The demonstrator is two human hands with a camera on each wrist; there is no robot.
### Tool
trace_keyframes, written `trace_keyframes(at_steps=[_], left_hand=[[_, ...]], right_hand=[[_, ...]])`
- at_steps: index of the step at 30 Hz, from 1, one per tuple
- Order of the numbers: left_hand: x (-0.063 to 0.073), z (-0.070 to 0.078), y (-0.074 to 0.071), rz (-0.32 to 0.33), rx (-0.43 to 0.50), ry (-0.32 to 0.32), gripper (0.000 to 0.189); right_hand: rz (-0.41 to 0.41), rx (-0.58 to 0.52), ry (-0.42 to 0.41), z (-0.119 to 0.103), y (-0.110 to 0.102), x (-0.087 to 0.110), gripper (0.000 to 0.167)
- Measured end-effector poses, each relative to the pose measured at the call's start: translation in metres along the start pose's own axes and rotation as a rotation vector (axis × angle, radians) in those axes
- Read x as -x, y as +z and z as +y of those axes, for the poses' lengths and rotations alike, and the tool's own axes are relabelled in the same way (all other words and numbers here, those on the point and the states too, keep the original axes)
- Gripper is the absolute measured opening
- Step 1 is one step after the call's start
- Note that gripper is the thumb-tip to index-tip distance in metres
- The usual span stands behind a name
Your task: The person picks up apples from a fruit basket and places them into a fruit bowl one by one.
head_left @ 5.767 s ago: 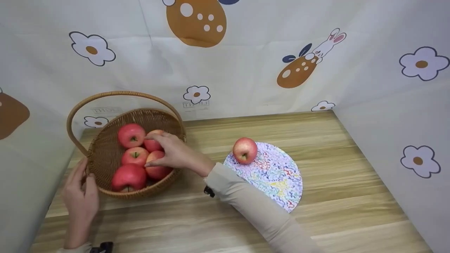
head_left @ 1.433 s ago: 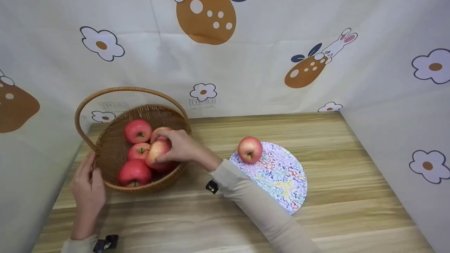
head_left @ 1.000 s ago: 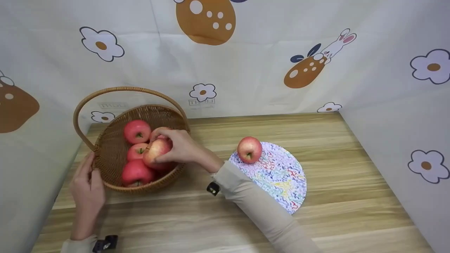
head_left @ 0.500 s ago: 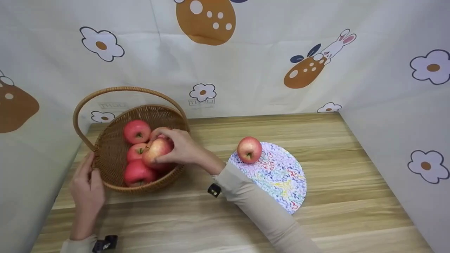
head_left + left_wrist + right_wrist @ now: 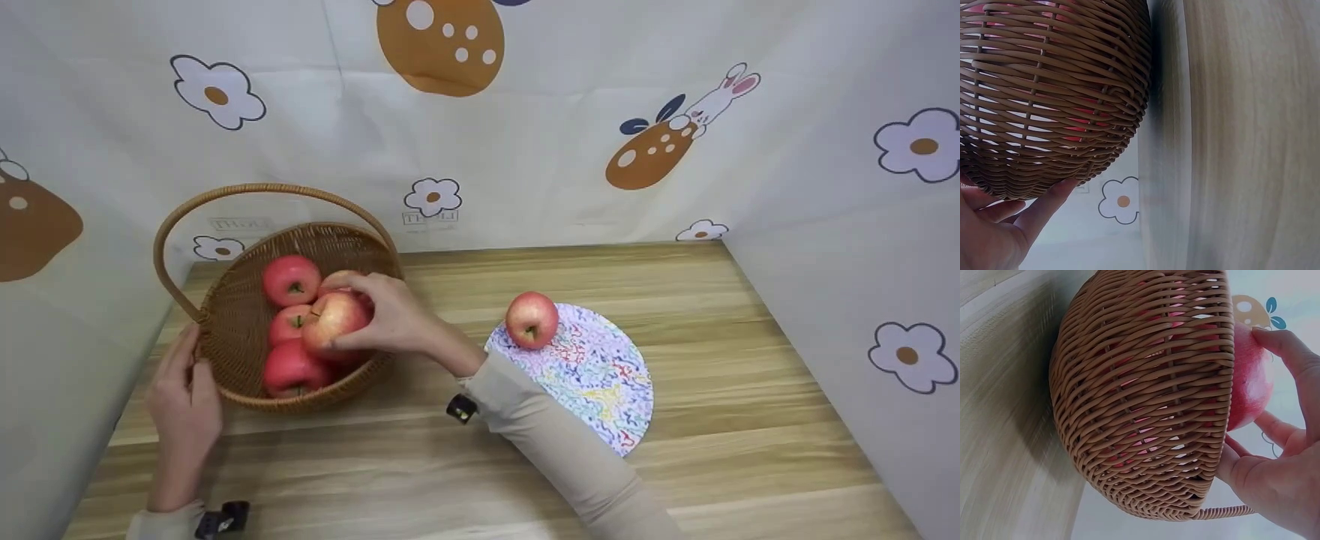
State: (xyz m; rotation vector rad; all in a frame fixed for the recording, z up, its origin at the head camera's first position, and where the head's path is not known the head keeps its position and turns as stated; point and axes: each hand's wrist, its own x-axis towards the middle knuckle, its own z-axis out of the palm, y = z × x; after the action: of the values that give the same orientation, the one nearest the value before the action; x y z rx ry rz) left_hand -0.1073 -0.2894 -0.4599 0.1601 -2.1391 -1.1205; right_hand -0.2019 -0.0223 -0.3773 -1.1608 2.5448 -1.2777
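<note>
A wicker basket (image 5: pixel 234 345) with an arched handle stands at the back left, holding several red apples. My right hand (image 5: pixel 394 315) pinches a red-yellow apple (image 5: pixel 334 322) at the basket's right side, thumb below and fingers above. That apple pokes above the rim in the right wrist view, its stem turned left in the head view. Another apple (image 5: pixel 345 278) behind it is partly covered by my fingers. My left hand (image 5: pixel 185 397) grips the basket's left rim by the handle's foot; in the left wrist view its thumb (image 5: pixel 1044 211) presses the weave.
One apple (image 5: pixel 532 320) sits on the upper left edge of a round, colourful patterned mat (image 5: pixel 600 375) on the right. All this stands on a wood-grain table (image 5: pixel 375 465). Printed cloth walls (image 5: pixel 525 165) enclose the back and sides.
Since the earliest frame my right hand has taken hold of the apple and turned and raised it slightly. The front apple has shifted a little right. My left hand stays at the rim.
</note>
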Motion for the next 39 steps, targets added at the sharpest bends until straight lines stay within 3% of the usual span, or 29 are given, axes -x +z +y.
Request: trace_keyframes(at_steps=[17, 27, 39], left_hand=[[0.000, 0.000, 0.001, 0.009, -0.003, -0.012, 0.045], [-0.001, 0.000, 0.001, 0.012, 0.001, -0.009, 0.045], [-0.001, -0.003, 0.001, 0.013, 0.005, -0.018, 0.045]], right_hand=[[0.053, -0.044, 0.104, -0.007, -0.005, 0.017, 0.067], [0.091, -0.167, 0.051, -0.009, -0.008, 0.022, 0.065], [0.110, -0.201, 0.018, -0.013, -0.012, 0.030, 0.072]])
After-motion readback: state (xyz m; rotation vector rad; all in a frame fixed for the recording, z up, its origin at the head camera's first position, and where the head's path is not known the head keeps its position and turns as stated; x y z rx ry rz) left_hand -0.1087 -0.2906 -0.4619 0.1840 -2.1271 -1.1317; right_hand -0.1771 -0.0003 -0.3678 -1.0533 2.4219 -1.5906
